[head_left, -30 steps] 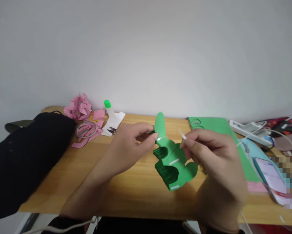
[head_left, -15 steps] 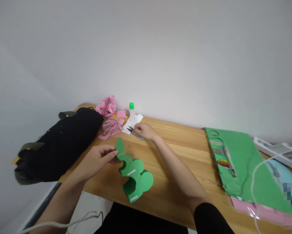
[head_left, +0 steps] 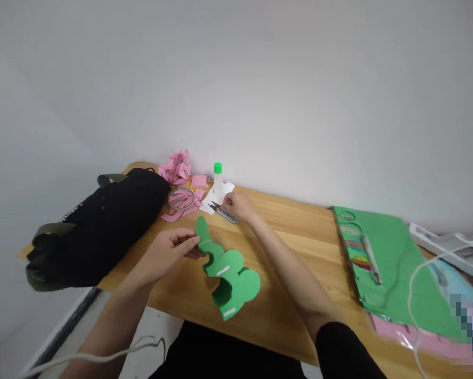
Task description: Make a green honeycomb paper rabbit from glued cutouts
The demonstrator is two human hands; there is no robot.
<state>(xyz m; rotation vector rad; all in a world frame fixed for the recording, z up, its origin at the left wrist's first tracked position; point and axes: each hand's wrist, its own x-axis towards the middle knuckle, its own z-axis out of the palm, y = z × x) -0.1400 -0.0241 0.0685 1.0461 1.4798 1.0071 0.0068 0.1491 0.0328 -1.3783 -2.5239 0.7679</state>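
The left fingers (head_left: pixel 190 243) pinch lobed green paper (head_left: pixel 235 277).

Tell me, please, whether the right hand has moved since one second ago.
Yes: judged against the green-capped bottle, the right hand has moved left and forward, now near it.

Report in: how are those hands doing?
Left hand: pinching green paper shape by its narrow end. Right hand: beside blue-handled snips, grip unclear. Green-capped bottle stands just beyond the snips.
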